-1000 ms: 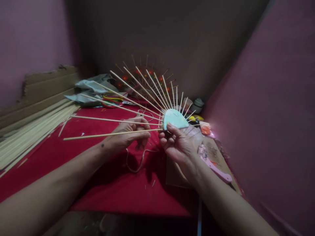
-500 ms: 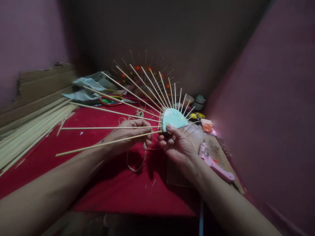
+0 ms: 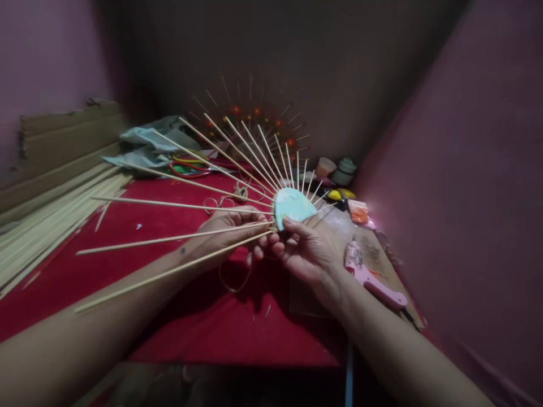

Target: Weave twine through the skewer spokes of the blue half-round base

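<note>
A pale blue half-round piece (image 3: 294, 204) has several thin wooden sticks (image 3: 182, 204) fanning out from its curved edge. My right hand (image 3: 309, 254) grips it by the lower side, thumb on the front face and fingers curled behind. Beside its left end, my left hand (image 3: 237, 217) is closed behind the lowest sticks, fingers pinched on thin twine (image 3: 232, 290) that hangs in a loop below. Twine is wound around the stick bases along the curve. The left fingertips are partly hidden by the sticks.
Loose wooden sticks (image 3: 55, 217) lie at the left by cardboard (image 3: 72, 133). Scissors (image 3: 180, 169) and a ball of twine (image 3: 241, 193) are farther back. A pink glue gun (image 3: 377, 285) rests on a board at right. A flowered stick fan (image 3: 254, 111) stands behind.
The half-round piece has turned counter-clockwise and shifted slightly left, its left sticks swinging down. My left fingers have come closer to the stick bases and my right hand.
</note>
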Demonstrator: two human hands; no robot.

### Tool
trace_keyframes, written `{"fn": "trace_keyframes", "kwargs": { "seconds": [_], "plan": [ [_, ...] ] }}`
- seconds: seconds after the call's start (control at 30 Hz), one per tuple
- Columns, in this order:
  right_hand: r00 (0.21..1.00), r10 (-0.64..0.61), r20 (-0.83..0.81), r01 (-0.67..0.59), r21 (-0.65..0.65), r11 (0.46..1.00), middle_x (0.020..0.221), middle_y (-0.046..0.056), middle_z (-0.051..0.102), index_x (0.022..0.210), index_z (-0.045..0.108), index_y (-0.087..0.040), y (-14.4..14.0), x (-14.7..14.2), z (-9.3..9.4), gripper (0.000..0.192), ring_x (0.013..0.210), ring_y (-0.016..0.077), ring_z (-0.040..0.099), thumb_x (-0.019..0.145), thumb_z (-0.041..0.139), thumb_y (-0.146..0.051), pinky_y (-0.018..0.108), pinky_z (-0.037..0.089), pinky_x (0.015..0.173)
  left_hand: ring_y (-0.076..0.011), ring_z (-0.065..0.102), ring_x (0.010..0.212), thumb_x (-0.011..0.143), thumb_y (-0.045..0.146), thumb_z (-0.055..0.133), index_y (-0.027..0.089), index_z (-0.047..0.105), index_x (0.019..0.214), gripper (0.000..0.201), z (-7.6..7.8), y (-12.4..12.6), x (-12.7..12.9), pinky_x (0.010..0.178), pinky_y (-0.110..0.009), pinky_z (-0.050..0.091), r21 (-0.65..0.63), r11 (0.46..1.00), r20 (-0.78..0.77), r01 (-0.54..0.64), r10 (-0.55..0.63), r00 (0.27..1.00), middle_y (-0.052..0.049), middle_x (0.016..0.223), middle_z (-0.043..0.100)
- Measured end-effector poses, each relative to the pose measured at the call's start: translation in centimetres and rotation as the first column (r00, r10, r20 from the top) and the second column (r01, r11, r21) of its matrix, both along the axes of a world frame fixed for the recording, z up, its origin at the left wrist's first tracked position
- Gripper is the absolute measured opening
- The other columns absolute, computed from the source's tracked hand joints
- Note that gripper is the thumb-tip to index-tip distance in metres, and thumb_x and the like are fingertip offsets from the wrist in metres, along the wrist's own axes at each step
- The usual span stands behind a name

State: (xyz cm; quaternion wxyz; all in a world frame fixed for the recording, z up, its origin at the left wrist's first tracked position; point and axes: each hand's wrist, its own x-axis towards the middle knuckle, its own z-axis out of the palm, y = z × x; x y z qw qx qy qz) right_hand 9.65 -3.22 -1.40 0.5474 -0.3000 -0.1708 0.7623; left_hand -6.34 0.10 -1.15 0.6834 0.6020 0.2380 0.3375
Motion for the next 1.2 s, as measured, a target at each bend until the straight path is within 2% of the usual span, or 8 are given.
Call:
{"fn": "trace_keyframes", "kwargs": {
  "seconds": [0.23,0.43,0.63,0.8,0.9,0.97,1.1,1.2],
  "plan": [
    [1.0,-0.011,-0.021,0.01,-0.047,0.999,0.064,0.007,0.062,0.076,0.054,-0.011,-0.6,0.2,0.0,0.007,0.055,0.0128,0.061,0.072,0.055,-0.005,0.019,0.052,0.05,-0.0106,0.06,0.056,0.083,0.023,0.056,0.011,0.057,0.084,0.012,-0.1,-0.3,0.3,0.05,-0.02,0.049,0.059,0.998,-0.068,0.014,-0.01,0.998,-0.002,0.072,0.063],
    [0.996,-0.086,0.01,0.087,-0.097,0.992,0.061,0.003,0.06,0.078,0.056,-0.011,-1.1,-0.1,-0.1,0.01,0.054,0.0125,0.061,0.069,0.06,-0.007,0.02,0.052,0.049,-0.0122,0.061,0.054,0.081,0.023,0.058,0.011,0.055,0.082,0.013,-0.2,-0.5,0.4,0.048,-0.022,0.05,0.1,0.994,-0.139,-0.052,0.065,0.988,-0.002,0.069,0.062],
    [0.998,-0.061,0.017,0.061,0.033,0.998,0.067,0.004,0.061,0.074,0.057,-0.013,-1.8,-0.3,0.1,0.009,0.058,0.0136,0.06,0.069,0.064,-0.014,0.025,0.052,0.054,-0.0111,0.06,0.052,0.08,0.026,0.06,0.012,0.058,0.085,0.016,-0.2,-0.6,0.5,0.045,-0.019,0.049,0.096,0.994,-0.164,-0.059,0.075,0.984,-0.001,0.068,0.062],
    [0.986,-0.066,0.156,0.055,0.073,0.996,0.064,0.003,0.06,0.08,0.058,-0.012,-2.0,-0.6,0.4,0.017,0.053,0.0126,0.058,0.07,0.066,-0.023,0.023,0.05,0.048,-0.0095,0.059,0.053,0.082,0.029,0.057,0.011,0.059,0.081,0.018,-0.3,-0.7,0.6,0.047,-0.017,0.047,0.085,0.995,-0.176,-0.045,0.06,0.983,-0.001,0.067,0.062],
    [0.979,0.003,0.202,-0.006,0.013,1.0,0.061,0.005,0.061,0.079,0.058,-0.011,-1.8,-0.5,0.4,0.022,0.049,0.0124,0.057,0.075,0.061,-0.033,0.021,0.045,0.039,-0.0091,0.057,0.051,0.084,0.036,0.054,0.012,0.06,0.082,0.024,-0.8,-0.5,0.5,0.041,-0.015,0.043,0.046,0.998,-0.191,-0.03,0.039,0.981,-0.002,0.066,0.061],
    [0.981,0.074,0.178,-0.07,-0.024,0.997,0.061,0.005,0.061,0.074,0.057,-0.011,-1.7,-0.4,0.4,0.024,0.046,0.0116,0.055,0.078,0.055,-0.035,0.02,0.042,0.035,-0.0076,0.054,0.049,0.084,0.037,0.053,0.013,0.06,0.082,0.025,-1.2,-0.5,0.5,0.039,-0.013,0.041,-0.008,1.0,-0.168,-0.023,0.022,0.986,-0.001,0.064,0.06],
    [0.986,0.111,0.127,-0.109,-0.026,0.994,0.054,0.001,0.057,0.063,0.054,-0.012,-1.5,-0.3,0.2,0.023,0.042,0.0072,0.05,0.081,0.051,-0.027,0.015,0.038,0.033,-0.0061,0.051,0.05,0.085,0.033,0.052,0.013,0.06,0.086,0.022,-1.7,-0.3,0.6,0.041,-0.013,0.041,-0.113,0.993,-0.069,0.043,-0.051,0.996,0.0,0.066,0.058],
    [0.99,0.113,0.087,-0.114,0.002,0.994,0.051,-0.001,0.055,0.063,0.054,-0.012,-1.3,-0.2,0.0,0.021,0.041,0.0057,0.049,0.081,0.053,-0.022,0.013,0.037,0.034,-0.0064,0.051,0.052,0.085,0.031,0.053,0.012,0.058,0.088,0.02,-2.3,0.1,0.5,0.042,-0.013,0.042,-0.154,0.985,-0.021,0.083,-0.087,0.996,-0.002,0.07,0.058]
  ]
}}
